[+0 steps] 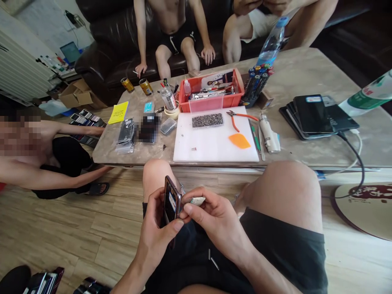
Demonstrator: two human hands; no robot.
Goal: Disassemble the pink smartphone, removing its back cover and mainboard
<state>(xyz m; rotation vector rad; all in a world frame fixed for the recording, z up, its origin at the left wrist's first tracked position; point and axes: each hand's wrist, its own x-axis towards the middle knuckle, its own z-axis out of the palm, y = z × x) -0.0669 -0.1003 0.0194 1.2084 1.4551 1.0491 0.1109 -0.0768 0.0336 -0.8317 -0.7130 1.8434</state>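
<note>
Stretching across the view, the tabletop [306, 73] carries a white mat [214, 143] at its near edge. Over the lap, the left hand [159, 232] grips a phone [171, 202] edge-up, exposing its side. The right hand [211, 216] pinches a small white piece [197, 200] against it.

White board [214, 143] mostly bare; red bin [211, 100] and pliers [240, 119] crowd its far edge

1. Your left hand [159, 228] grips a phone [170, 203] with a reddish-brown edge and dark screen.
2. Your right hand [211, 216] pinches a small pale part [197, 200].
3. On the beige marbled tabletop [306, 77] you have a white board [214, 143] carrying an orange wedge [239, 141] and a speckled grey strip [207, 120].
4. The bin [211, 100] is red; the sticky pad [119, 112], yellow.
5. Your shorts [275, 253] are black.
</note>
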